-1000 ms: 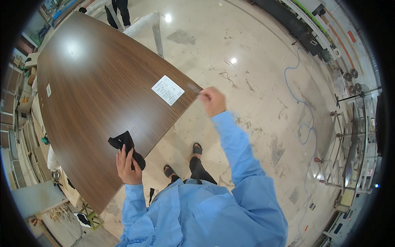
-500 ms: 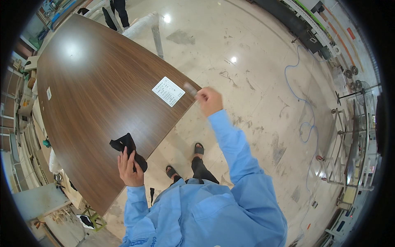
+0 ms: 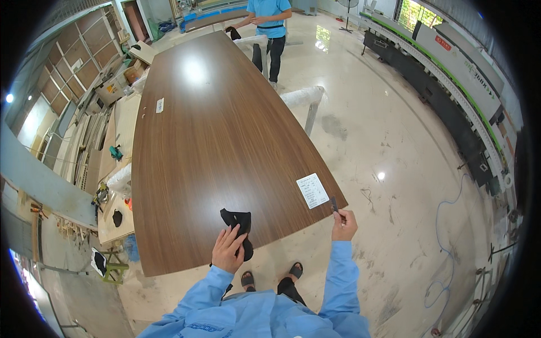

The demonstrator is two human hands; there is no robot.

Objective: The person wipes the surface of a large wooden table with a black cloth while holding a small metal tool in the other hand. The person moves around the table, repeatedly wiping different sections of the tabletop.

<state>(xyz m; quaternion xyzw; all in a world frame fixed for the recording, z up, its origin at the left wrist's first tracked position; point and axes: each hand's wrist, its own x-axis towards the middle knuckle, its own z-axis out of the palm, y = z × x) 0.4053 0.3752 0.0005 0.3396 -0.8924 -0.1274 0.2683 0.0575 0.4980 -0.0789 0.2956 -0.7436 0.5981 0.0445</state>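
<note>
A large brown wood-grain panel (image 3: 214,146) lies flat in front of me. At its near edge, my left hand (image 3: 228,250) rests on a bunched black cloth (image 3: 242,222), fingers over it and thumb against its side. Part of the cloth hangs past the edge. Near the panel's right corner, my right hand (image 3: 344,225) pinches a small dark flat strip (image 3: 334,204), held upright by the edge; its exact kind is unclear. Just left of that strip a white printed label (image 3: 313,190) lies on the panel. A smaller white label (image 3: 160,105) sits at the far left.
Beyond the panel stands a co-worker in a blue shirt (image 3: 270,11). Wrapped supports (image 3: 304,97) show along the right side. Boards and tools lie on a bench (image 3: 115,169) at left, above a green stool (image 3: 115,270). A long machine (image 3: 434,90) and a blue hose (image 3: 439,242) are at right.
My view has tilted up, bringing the co-worker into sight. My right hand, blurred by motion before, is now sharp at the panel's corner with the strip. My left hand remains on the cloth.
</note>
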